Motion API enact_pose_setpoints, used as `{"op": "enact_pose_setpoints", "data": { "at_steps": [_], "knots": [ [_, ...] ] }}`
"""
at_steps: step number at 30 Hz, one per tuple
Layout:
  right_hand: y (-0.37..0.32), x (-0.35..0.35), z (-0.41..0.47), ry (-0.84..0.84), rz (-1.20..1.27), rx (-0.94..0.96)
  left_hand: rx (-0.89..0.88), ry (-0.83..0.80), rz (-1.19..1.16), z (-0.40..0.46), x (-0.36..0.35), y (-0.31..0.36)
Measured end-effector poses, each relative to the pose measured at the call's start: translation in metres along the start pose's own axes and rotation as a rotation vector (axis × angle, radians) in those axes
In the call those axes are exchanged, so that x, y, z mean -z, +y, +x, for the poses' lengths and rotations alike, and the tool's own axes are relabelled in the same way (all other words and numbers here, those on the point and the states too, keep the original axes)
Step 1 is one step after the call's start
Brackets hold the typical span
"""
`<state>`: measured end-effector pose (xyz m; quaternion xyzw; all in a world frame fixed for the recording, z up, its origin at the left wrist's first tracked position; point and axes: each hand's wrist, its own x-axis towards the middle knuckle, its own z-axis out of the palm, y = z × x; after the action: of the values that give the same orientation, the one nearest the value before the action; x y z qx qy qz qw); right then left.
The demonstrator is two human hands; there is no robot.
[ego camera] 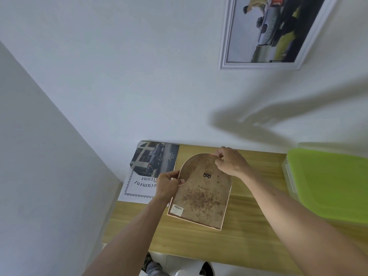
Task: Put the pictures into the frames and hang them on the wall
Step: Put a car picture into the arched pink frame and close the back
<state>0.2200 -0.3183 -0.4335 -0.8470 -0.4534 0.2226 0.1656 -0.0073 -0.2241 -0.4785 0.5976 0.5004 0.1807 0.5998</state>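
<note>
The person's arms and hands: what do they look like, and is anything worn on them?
Both forearms are bare, with no sleeves in view. The left hand and right hand wear no gloves. I see no watch, bracelet or ring on wrists or fingers.

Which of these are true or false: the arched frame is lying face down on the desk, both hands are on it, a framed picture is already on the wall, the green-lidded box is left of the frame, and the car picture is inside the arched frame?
1. The arched frame lies back side up on the desk. True; its hanger and barcode sticker show.
2. Both hands are at the frame. True; the left hand holds its left edge and the right hand pinches at its curved top.
3. A framed picture hangs on the wall. True.
4. The green-lidded box sits left of the frame. False; it sits to the right.
5. The car picture is inside the arched frame. False; it lies loose on the document sheet, left of the frame.
</note>
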Motion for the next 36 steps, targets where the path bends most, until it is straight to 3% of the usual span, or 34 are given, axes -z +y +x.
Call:
{"op": "enact_pose_setpoints", "data": {
  "at_steps": [9,19,30,36],
  "knots": [
    [0.007,-0.002,-0.005,-0.04,-0.101,0.15,0.061,0.013,-0.053,-0.001,0.0,0.003],
    [-0.004,0.007,-0.003,0.0,-0.067,-0.003,0.069,0.013,-0.049,0.0,-0.005,0.0],
    [0.014,0.005,0.002,-0.113,0.358,-0.186,0.097,-0.006,-0.129,-0.004,-0.003,-0.005],
    [0.027,-0.003,-0.007,-0.24,0.461,-0.223,0.161,0.002,-0.175,-0.002,-0.003,-0.011]
  ]
}}
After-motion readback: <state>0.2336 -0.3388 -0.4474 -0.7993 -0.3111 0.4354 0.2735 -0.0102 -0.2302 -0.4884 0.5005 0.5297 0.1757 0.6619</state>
